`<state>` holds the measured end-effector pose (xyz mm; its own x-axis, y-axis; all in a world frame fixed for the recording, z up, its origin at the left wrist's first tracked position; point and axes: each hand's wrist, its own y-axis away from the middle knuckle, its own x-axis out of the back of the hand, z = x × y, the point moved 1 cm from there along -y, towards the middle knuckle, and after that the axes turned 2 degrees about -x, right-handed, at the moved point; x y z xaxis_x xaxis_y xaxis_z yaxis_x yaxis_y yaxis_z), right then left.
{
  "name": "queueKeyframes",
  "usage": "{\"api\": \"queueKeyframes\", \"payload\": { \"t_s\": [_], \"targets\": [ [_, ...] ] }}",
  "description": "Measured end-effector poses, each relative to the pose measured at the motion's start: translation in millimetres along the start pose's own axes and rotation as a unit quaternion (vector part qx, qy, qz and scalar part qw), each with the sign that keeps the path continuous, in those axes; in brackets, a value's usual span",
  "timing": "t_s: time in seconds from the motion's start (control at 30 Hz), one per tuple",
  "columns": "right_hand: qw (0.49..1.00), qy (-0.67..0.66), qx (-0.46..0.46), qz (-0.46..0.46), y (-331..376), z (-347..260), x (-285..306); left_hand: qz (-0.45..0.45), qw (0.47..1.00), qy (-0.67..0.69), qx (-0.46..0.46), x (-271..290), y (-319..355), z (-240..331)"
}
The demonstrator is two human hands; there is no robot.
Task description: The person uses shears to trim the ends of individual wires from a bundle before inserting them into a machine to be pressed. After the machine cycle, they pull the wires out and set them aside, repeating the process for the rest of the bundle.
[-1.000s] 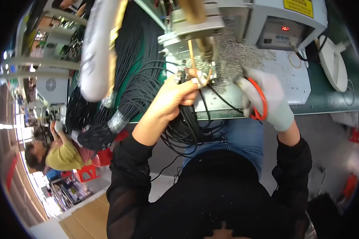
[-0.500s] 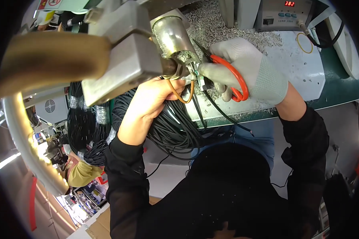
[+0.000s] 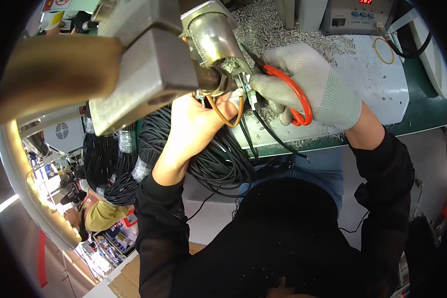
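My gloved right hand (image 3: pixel 303 82) is closed around red-handled cutters (image 3: pixel 294 89), whose dark jaws point up and left. Its thumb tip is against a small green circuit board (image 3: pixel 247 82). A white end piece and a black cable (image 3: pixel 275 135) run down from the board. My bare left hand (image 3: pixel 196 119) is closed just left of the board, a white cover on one fingertip. A metal block hides most of its fingers, so I cannot make out what they grip. Above both hands is a metal cylinder (image 3: pixel 214 42) with metal bits at its mouth; a brown loop (image 3: pixel 224 119) crosses the left fingers.
A large metal clamp block (image 3: pixel 144 69) fills the upper left. Cut metal bits (image 3: pixel 268 25) cover the bench's back. A grey control box (image 3: pixel 357 17) stands back right. Coiled black cables (image 3: pixel 218 161) hang at the bench edge. Another person (image 3: pixel 102 213) sits far left.
My left hand has turned and shifted slightly, with its fingers farther behind the metal block. The circuit board's green face shows more plainly. My right hand keeps its hold on the cutters.
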<state>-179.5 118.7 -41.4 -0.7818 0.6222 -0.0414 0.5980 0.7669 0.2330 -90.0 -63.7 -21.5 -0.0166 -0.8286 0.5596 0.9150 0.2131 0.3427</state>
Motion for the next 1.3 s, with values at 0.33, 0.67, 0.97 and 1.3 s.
{"api": "queueKeyframes", "payload": {
  "t_s": [0.33,0.67,0.97,1.3],
  "targets": [
    [0.991,0.016,0.136,-0.009,1.4,9.7,-5.3,0.059,0.981,0.045,-0.18,-9.5,2.7,-11.7],
    [0.98,0.061,0.186,-0.019,-0.4,11.8,8.6,0.053,0.979,0.092,-0.173,-15.2,-9.5,-3.4],
    [0.985,0.102,0.08,0.117,42.6,25.1,10.7,0.024,0.898,0.422,-0.123,-25.0,27.1,-38.6],
    [0.947,0.26,0.126,0.14,122.3,19.5,-57.9,-0.173,0.916,0.311,-0.185,-76.6,89.6,-11.3]
  ]
}}
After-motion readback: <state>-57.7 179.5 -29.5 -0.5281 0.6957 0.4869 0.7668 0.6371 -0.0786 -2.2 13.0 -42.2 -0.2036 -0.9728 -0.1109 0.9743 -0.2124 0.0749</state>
